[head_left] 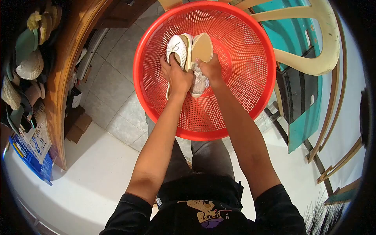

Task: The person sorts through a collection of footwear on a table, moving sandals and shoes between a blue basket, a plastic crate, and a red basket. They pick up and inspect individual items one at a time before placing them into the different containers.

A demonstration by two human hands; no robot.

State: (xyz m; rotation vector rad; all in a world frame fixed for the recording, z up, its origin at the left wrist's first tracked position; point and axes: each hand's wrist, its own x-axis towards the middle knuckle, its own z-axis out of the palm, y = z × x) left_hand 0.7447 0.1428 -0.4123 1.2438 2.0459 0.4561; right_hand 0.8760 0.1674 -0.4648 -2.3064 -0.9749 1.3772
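Note:
A red perforated plastic basket (pixel 140 78) is in front of me, with footwear inside it. My left hand (pixel 178 77) is closed around a white lace-up shoe (pixel 175 44) on the left, thumb and fingers at its opening. Tight against that shoe stands another pale shoe (pixel 188 39), mostly hidden behind it. On the right, my right hand (pixel 210 70) grips a tan-soled sandal (pixel 202 47) by its middle, thumb on the sole. Beneath that thumb, a crumpled whitish, translucent part (pixel 199 85) hangs toward me. Both hands are close together over the basket's left half.
A cream plastic chair (pixel 331 43) stands at the right, beside teal boards (pixel 305 131). At the left, a wooden cabinet edge (pixel 58 102) curves past a shelf of shoes (pixel 31 64) and a blue basket (pixel 29 158). Grey tiles (pixel 121 58) cover the floor.

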